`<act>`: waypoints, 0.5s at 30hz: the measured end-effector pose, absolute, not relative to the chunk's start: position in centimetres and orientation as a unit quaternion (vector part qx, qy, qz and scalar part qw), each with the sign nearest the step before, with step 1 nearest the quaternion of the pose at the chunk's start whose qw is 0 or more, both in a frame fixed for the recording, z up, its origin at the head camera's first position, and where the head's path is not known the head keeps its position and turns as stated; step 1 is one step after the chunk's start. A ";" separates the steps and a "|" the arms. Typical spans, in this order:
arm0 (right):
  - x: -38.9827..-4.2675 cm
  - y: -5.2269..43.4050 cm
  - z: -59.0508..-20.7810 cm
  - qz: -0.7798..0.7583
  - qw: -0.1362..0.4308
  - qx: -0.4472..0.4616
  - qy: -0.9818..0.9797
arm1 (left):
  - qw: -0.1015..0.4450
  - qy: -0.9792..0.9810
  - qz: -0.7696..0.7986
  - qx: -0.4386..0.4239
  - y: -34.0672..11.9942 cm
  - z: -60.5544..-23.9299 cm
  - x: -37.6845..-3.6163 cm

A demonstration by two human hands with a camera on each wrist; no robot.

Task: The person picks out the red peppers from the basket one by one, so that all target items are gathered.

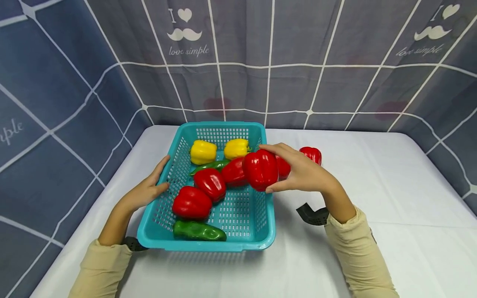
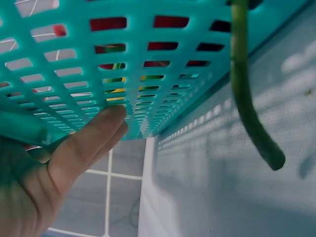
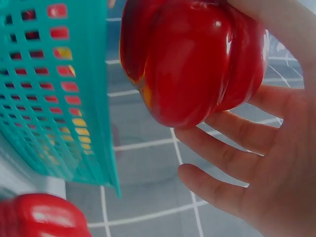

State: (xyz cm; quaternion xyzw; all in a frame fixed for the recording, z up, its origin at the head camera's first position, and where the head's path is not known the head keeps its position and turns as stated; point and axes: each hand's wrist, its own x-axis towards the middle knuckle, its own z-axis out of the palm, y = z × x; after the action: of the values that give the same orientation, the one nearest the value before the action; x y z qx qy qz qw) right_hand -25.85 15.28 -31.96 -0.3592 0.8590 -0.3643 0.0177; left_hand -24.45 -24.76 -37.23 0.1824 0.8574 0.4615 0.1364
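My right hand [image 1: 298, 167] holds a shiny red bell pepper [image 1: 261, 169] over the right rim of a turquoise basket [image 1: 205, 246]. In the right wrist view, fingers spread around and under the held pepper [image 3: 192, 64]. My left hand [image 1: 145, 190] grips the basket's left rim, its fingers against the outer wall in the left wrist view. Inside lie several red bell peppers [image 1: 191, 203], two yellow bell peppers [image 1: 203, 152], a long green pepper [image 1: 199, 231] at the front and a slim green one [image 1: 210, 166] near the middle.
Right of the basket, red peppers [image 1: 311, 154] rest on the white tablecloth [image 1: 372, 256], one partly hidden behind my right hand. A green stem [image 2: 247, 108] pokes out through the basket's left wall. Grey checked curtains [image 1: 290, 91] stand behind and at the sides.
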 end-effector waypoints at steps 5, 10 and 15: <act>-26.3 17.2 -31.7 -0.363 -0.021 -0.348 0.864 | 0.138 0.854 0.469 0.180 -24.8 -37.5 -24.4; -26.7 19.8 -31.2 -0.363 -0.036 -0.288 0.885 | 0.138 0.853 0.470 0.182 -24.9 -37.7 -24.5; -27.1 22.3 -30.9 -0.365 -0.032 -0.234 0.901 | 0.137 0.854 0.468 0.182 -24.9 -37.7 -24.6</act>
State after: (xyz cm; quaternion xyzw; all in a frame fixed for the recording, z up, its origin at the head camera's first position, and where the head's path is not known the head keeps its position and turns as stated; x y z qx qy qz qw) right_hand -27.10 22.30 -30.87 -0.2343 0.9006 -0.3647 -0.0317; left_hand -24.61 -24.92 -37.69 0.1820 0.8539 0.4678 0.1373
